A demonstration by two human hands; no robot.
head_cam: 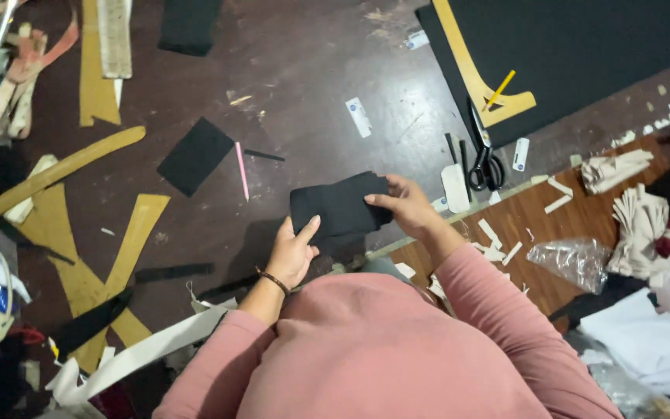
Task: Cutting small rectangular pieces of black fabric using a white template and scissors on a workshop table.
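A stack of black fabric pieces [339, 206] lies near the front edge of the dark worktable [304, 85]. My left hand [292, 252] grips its lower left corner, thumb on top. My right hand [406, 206] pinches its right edge between thumb and fingers. Both arms wear pink sleeves, and a dark bracelet sits on the left wrist.
Black scissors [484, 155] and a yellow curved ruler [478, 77] lie at the right beside a large black cloth [583, 46]. A black square [194, 155] and a pink chalk stick [241, 171] lie left. Tan pattern strips [87, 256] cover the left side. Scraps litter the wooden floor [537, 225].
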